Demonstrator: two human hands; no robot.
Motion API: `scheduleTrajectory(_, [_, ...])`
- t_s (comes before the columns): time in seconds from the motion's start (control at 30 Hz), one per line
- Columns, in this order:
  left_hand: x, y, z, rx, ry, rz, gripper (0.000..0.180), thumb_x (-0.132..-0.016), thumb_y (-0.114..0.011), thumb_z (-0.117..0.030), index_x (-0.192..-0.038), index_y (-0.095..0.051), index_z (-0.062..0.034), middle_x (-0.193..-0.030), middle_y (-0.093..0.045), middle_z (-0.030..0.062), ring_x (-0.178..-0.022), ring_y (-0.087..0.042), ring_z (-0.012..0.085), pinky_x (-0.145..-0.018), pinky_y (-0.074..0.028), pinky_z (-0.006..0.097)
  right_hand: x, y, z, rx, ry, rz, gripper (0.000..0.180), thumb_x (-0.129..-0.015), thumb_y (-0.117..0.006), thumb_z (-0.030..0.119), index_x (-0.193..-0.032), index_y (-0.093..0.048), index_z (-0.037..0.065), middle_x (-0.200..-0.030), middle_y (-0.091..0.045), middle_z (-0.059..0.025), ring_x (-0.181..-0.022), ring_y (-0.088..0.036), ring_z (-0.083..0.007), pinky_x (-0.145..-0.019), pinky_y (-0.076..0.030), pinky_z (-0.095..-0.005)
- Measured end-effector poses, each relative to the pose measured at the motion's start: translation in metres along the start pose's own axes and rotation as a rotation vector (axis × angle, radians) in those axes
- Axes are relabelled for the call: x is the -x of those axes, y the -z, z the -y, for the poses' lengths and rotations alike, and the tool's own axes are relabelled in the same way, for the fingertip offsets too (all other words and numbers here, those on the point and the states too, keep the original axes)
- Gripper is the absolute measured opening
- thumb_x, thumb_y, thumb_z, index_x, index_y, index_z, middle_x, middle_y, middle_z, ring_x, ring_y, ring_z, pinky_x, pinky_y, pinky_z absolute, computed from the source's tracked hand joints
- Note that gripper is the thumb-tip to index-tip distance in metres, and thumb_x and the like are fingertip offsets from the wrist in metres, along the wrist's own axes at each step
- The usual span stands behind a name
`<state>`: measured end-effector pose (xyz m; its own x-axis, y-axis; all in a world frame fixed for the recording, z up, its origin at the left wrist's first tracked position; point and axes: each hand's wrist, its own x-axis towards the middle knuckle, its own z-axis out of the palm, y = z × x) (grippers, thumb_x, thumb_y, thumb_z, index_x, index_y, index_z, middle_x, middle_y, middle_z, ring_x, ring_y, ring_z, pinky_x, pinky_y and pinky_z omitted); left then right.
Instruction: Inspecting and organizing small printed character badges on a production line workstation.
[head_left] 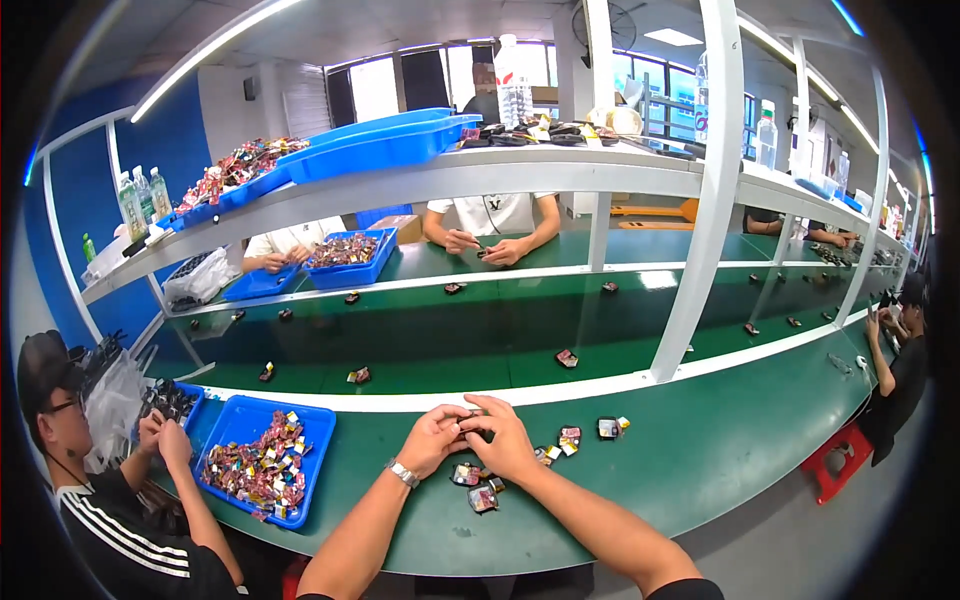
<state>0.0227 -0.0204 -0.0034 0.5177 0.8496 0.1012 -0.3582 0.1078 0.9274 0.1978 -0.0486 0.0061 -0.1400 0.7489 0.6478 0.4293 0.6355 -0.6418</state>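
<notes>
One blue tray (323, 440), heaped with small red-and-yellow parts (258, 462), sits on the green counter (680, 450). Rightward, the left hand (430, 442) and right hand (505, 445) pinch a small dark piece (484, 436) in their grip, fingers partly hiding it; loose units (569, 439) lie beside the right forearm.

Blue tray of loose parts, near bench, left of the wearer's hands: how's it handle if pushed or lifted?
The blue tray looks like stiff plastic, its walls holding straight, so it probably moves as one piece. It's broad and low, so likely hard to tip. The small parts lie loose and heaped, so some may shift or spill if it tilts.
</notes>
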Motion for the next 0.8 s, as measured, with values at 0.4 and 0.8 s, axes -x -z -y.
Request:
scheduleTrajectory(0.4, [0.001, -0.006, -0.003, -0.012, 0.049, -0.06, 0.028, -0.097, -0.053, -0.012, -0.124, -0.049, -0.0066, -0.111, -0.062, 0.0066, -0.101, -0.062, 0.014, -0.089, -0.054, 0.03, -0.007, 0.014, 0.009, 0.125, 0.119, -0.063, 0.014, -0.076, -0.068, 0.005, -0.09, -0.065, 0.004, -0.109, -0.06, -0.0098, -0.1, -0.059, -0.0281, -0.079, -0.052, -0.0371])
scheduleTrajectory(0.8, [0.0, -0.005, -0.005, 0.003, 0.085, -0.062, 0.027, -0.098, -0.045, -0.004, -0.124, -0.048, -0.005, -0.116, -0.062, 0.0089, -0.105, -0.061, 0.0164, -0.091, -0.053, 0.033, -0.008, 0.01, 0.011, 0.323, 0.257, -0.053, 0.017, -0.073, -0.071, 0.005, -0.088, -0.064, 0.006, -0.096, -0.06, -0.0065, -0.089, -0.06, -0.0244, -0.071, -0.053, -0.0344])
